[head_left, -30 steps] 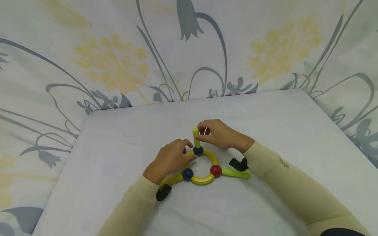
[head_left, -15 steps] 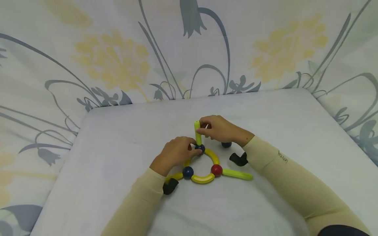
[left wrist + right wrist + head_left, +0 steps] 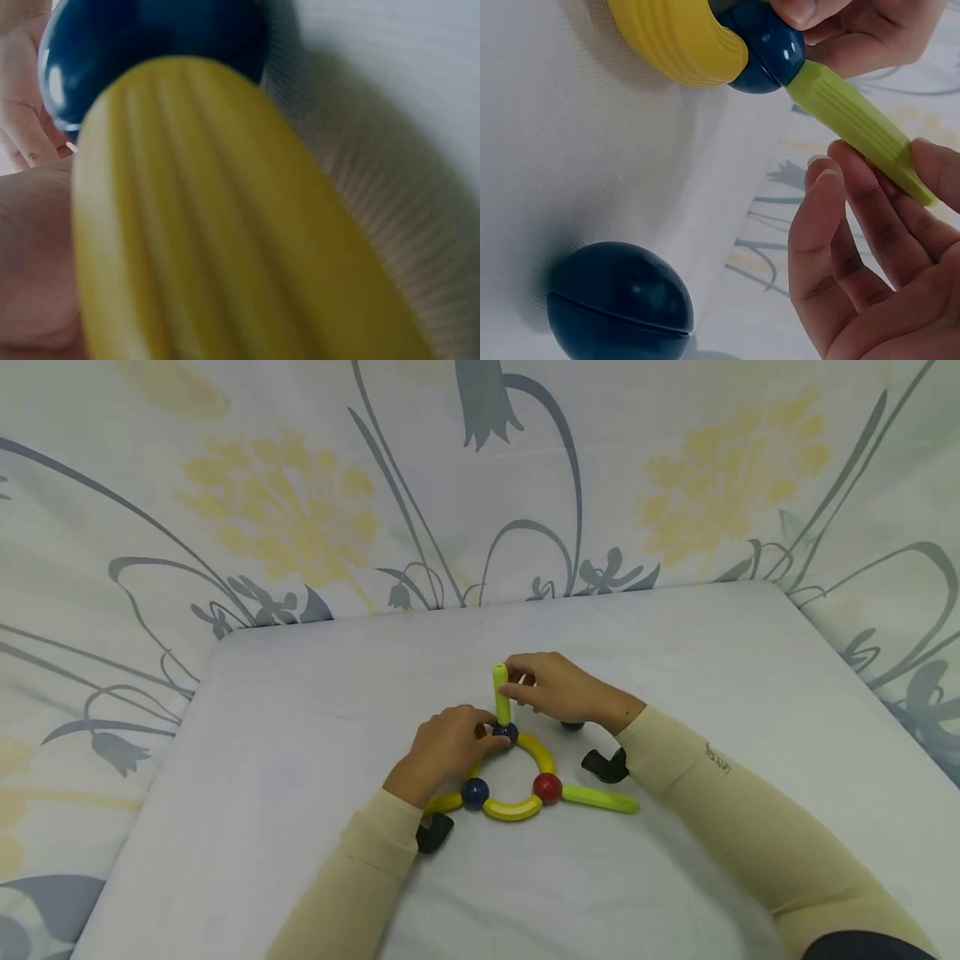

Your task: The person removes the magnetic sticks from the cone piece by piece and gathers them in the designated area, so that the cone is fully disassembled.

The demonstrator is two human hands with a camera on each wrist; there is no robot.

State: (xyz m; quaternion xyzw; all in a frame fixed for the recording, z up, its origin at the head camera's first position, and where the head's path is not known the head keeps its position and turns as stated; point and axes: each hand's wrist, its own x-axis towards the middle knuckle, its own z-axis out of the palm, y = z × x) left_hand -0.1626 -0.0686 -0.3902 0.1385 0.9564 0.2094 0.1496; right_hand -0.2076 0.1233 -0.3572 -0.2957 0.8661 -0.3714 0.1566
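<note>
My right hand point(image 3: 558, 687) pinches a light green rod point(image 3: 501, 695) between thumb and fingers near its upper part. The rod stands upright, its lower end on a dark blue ball point(image 3: 507, 734). My left hand point(image 3: 448, 747) pinches that ball between thumb and forefinger. The ball forms the far corner of a ring of curved yellow pieces point(image 3: 513, 810), with another blue ball point(image 3: 475, 793) and a red ball point(image 3: 547, 787) at the other joints. In the right wrist view the green rod point(image 3: 855, 124) meets the blue ball point(image 3: 769, 49) beside a yellow curve point(image 3: 679, 41).
A second light green rod point(image 3: 600, 799) lies out to the right from the red ball. A yellow piece point(image 3: 444, 802) extends left under my left wrist. One loose blue ball point(image 3: 622, 304) sits on the white cloth near my right hand. Black pieces point(image 3: 604, 766) sit at both wrists.
My left hand has moved right and closed thumb and forefinger on the far blue ball. My right hand, still pinching the rod, rose slightly, and the loose ball came into view.
</note>
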